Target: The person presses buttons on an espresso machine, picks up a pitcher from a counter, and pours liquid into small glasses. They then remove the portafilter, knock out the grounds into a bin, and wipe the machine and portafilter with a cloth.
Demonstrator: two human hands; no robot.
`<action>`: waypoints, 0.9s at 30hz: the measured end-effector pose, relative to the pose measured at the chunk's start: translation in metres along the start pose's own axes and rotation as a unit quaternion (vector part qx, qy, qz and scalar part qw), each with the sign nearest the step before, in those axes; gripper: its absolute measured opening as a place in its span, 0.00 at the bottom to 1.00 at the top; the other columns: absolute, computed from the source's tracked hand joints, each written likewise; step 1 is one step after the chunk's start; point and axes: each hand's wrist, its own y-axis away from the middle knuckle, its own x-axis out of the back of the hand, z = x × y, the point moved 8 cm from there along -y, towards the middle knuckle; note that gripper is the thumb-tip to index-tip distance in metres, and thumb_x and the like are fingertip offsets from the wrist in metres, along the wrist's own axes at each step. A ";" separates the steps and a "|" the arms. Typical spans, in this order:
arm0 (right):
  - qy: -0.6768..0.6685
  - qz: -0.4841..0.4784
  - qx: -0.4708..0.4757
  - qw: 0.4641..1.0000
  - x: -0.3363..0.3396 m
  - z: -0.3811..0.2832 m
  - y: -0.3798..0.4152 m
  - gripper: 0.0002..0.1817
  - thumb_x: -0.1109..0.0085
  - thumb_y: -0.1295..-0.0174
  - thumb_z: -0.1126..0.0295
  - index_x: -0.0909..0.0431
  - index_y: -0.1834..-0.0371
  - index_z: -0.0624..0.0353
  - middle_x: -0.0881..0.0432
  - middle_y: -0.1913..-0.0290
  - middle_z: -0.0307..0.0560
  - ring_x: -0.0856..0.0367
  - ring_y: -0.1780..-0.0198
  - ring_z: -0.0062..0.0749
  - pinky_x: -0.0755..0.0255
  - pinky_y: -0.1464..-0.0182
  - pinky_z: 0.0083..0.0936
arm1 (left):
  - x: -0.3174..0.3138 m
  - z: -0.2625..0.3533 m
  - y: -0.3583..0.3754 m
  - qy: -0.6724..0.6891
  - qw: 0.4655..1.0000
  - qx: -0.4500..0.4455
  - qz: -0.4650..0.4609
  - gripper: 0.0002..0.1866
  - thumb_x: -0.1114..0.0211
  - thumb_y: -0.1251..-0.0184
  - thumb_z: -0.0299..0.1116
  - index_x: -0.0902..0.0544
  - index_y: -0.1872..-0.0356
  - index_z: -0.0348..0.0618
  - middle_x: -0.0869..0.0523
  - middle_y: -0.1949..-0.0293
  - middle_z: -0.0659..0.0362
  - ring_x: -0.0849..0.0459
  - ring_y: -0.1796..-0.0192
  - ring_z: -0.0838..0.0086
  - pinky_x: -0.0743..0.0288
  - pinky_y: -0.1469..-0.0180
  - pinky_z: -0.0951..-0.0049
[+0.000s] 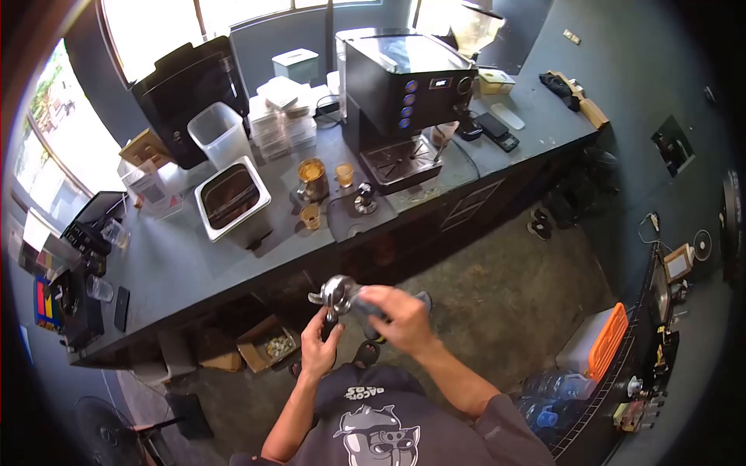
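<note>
My left hand (319, 347) is wrapped round the dark handle of a metal portafilter (339, 293), which is held up in front of my body, off the counter. My right hand (399, 317) is closed on a dark grey object, perhaps a cloth, at the right side of the portafilter head; its shape is blurred. Beyond them on the counter, a tamper (364, 200) stands on a dark mat (353, 227). Beside it are a metal cup (311, 182) with brown liquid and two small glasses (344, 175) of coffee.
The espresso machine (408, 93) stands at the back of the counter (284, 272). Left of the cups is a steel container (233, 198) with dark contents. A scale (497, 132) lies right of the machine. An open cardboard box (266, 344) sits below the counter.
</note>
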 end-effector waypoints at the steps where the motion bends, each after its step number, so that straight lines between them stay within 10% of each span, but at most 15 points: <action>1: 0.026 -0.031 0.017 0.999 -0.014 0.000 0.005 0.25 0.32 0.58 0.80 0.20 0.51 0.59 0.17 0.49 0.50 0.16 0.51 0.46 0.21 0.50 0.34 | -0.004 0.001 0.004 0.014 1.000 0.008 0.004 0.24 0.32 0.40 0.26 0.24 0.42 0.29 0.16 0.60 0.58 0.22 0.61 0.79 0.28 0.58 0.76; 7: -0.034 -0.112 -0.134 0.984 -0.046 0.016 0.019 0.19 0.38 0.50 0.75 0.21 0.52 0.60 0.18 0.52 0.49 0.17 0.53 0.43 0.23 0.53 0.33 | -0.011 0.050 0.011 -0.166 0.973 -0.159 0.025 0.21 0.32 0.43 0.24 0.22 0.48 0.30 0.17 0.62 0.48 0.17 0.60 0.56 0.26 0.55 0.66; 13: -0.360 -0.134 -0.230 0.894 -0.038 0.041 0.021 0.18 0.39 0.46 0.77 0.23 0.50 0.61 0.17 0.58 0.39 0.21 0.55 0.21 0.26 0.49 0.23 | -0.002 0.000 0.013 -0.018 0.999 -0.026 -0.033 0.24 0.33 0.35 0.27 0.26 0.39 0.30 0.19 0.66 0.59 0.21 0.66 0.78 0.26 0.63 0.74; 20: -0.191 0.054 -0.224 0.954 0.012 0.031 0.015 0.20 0.37 0.49 0.82 0.21 0.51 0.62 0.16 0.52 0.47 0.18 0.49 0.27 0.25 0.48 0.26 | 0.010 0.008 0.014 0.065 0.997 0.001 -0.038 0.23 0.36 0.30 0.32 0.29 0.39 0.29 0.22 0.69 0.64 0.24 0.71 0.85 0.28 0.68 0.81; 23: -0.083 0.052 -0.049 0.994 0.002 -0.007 0.001 0.23 0.37 0.53 0.82 0.20 0.50 0.59 0.16 0.50 0.48 0.16 0.49 0.35 0.23 0.48 0.29 | 0.010 0.015 0.012 -0.007 1.000 -0.004 -0.024 0.23 0.34 0.33 0.31 0.27 0.41 0.30 0.21 0.69 0.62 0.23 0.70 0.84 0.28 0.67 0.79; 27: 0.125 -0.066 -0.051 0.989 -0.058 0.001 0.014 0.22 0.38 0.52 0.77 0.22 0.49 0.59 0.20 0.47 0.51 0.18 0.56 0.49 0.22 0.54 0.38 | 0.003 0.064 0.014 -0.246 0.939 -0.235 0.048 0.23 0.32 0.40 0.28 0.25 0.43 0.33 0.18 0.62 0.49 0.16 0.60 0.58 0.25 0.59 0.63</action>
